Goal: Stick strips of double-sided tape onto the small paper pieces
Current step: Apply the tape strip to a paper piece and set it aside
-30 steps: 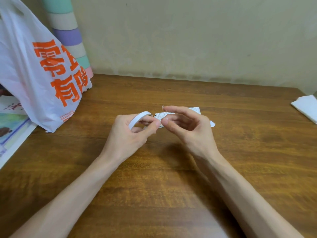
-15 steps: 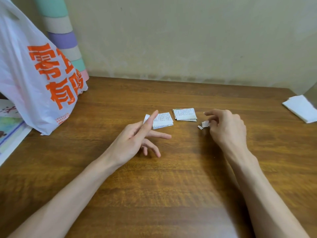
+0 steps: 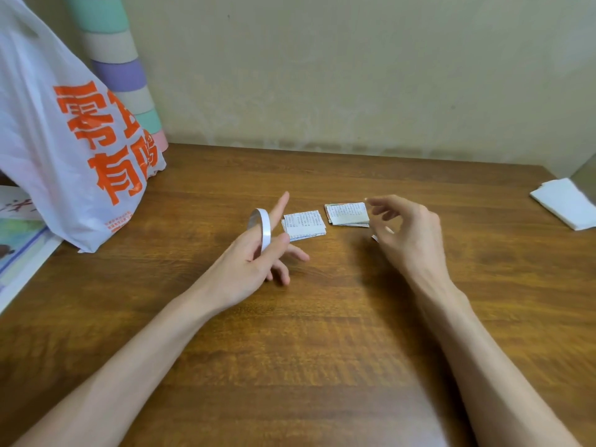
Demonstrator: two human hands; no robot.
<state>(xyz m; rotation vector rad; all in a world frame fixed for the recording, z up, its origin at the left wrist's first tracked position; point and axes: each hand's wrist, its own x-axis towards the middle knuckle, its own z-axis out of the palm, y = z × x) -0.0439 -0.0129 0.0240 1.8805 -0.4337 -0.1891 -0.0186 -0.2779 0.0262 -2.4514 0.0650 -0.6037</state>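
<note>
Left hand (image 3: 248,266): double-sided tape roll (image 3: 261,230) ringed on index finger, thumb pinning it. Right hand (image 3: 408,235) fingers loose, empty, 3 o'clock of paper pieces (image 3: 346,214). Paper likely light, flimsy: take edges.

Warm brown desk (image 3: 322,350) with darker wood grain; plain beige wall (image 3: 354,75).
White tape roll (image 3: 263,230); white paper pieces (image 3: 304,224) covered in fine dark print; white bag (image 3: 42,150) with bold orange characters; cylinder (image 3: 119,72) banded mint, beige, purple, pink.
</note>
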